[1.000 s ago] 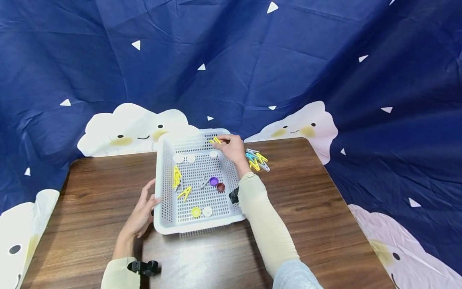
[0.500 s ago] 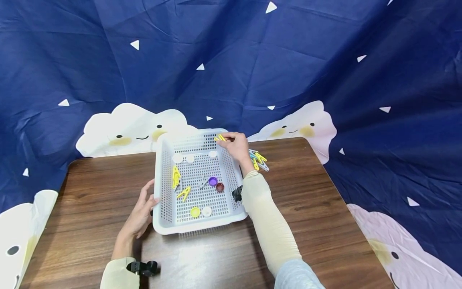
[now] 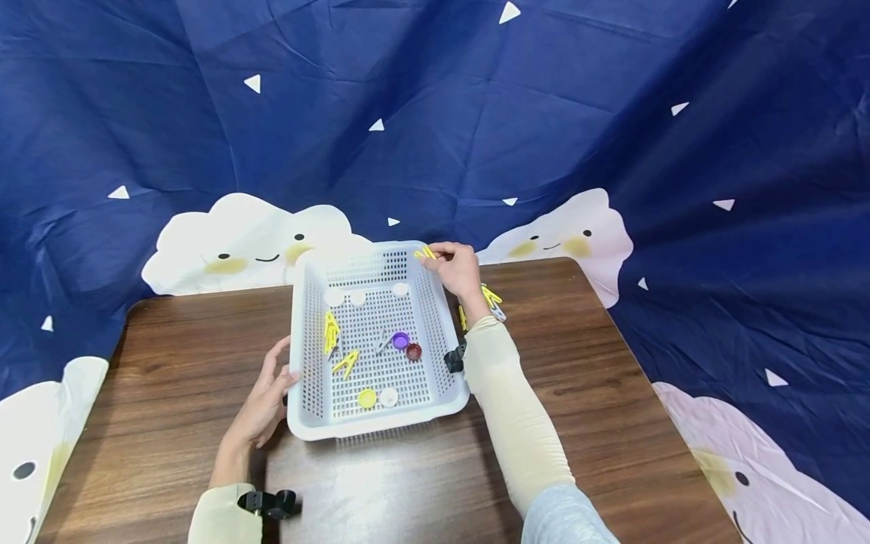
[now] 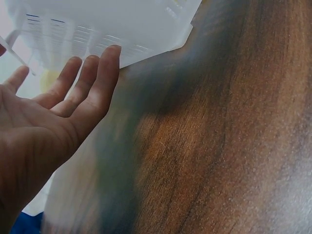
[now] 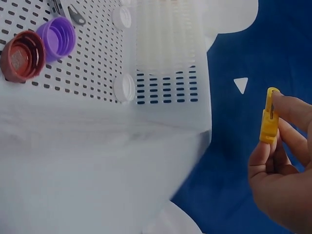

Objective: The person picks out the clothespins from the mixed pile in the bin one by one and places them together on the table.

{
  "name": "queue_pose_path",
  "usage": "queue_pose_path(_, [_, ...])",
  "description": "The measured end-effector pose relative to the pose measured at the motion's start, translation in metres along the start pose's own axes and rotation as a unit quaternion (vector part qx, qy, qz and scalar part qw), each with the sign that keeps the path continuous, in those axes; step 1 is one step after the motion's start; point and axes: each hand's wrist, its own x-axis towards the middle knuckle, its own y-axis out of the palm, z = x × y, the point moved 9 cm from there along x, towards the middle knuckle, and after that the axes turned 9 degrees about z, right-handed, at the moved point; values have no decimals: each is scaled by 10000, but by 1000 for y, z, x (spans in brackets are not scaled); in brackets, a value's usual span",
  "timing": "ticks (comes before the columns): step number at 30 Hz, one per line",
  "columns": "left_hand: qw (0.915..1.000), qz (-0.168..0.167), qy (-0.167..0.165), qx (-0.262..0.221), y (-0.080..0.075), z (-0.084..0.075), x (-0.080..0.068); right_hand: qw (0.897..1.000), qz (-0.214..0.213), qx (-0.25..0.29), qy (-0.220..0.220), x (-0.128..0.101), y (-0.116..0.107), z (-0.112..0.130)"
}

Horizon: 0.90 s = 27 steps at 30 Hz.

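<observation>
- The right hand (image 3: 462, 270) pinches a yellow clip (image 3: 424, 252) with its fingertips, up by the far right corner of the basket (image 3: 381, 428).
- From the head, the clip is just left of that hand. The left hand (image 3: 263, 397) is well apart, fingers spread at the basket's left side.
- More clips (image 3: 491, 295) lie on the worktop (image 3: 578, 363), right of the basket.
- Only the right wrist view shows the pinch up close, the clip's long side nearly up and down.
</observation>
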Motion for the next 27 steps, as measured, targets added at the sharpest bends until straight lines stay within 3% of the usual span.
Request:
queue_pose_path(11, [9999,10,89,-61,0,-1,1,9995,8,325,40,1,-13,-7])
queue_pose_path(19, [9999,11,98,-57,-1,-1,2,9995,-50,197,227,1,-23,-13])
queue_pose_path(27, [10000,19,67,-49,0,-1,1,9992,-163,147,337,-1,-38,-35])
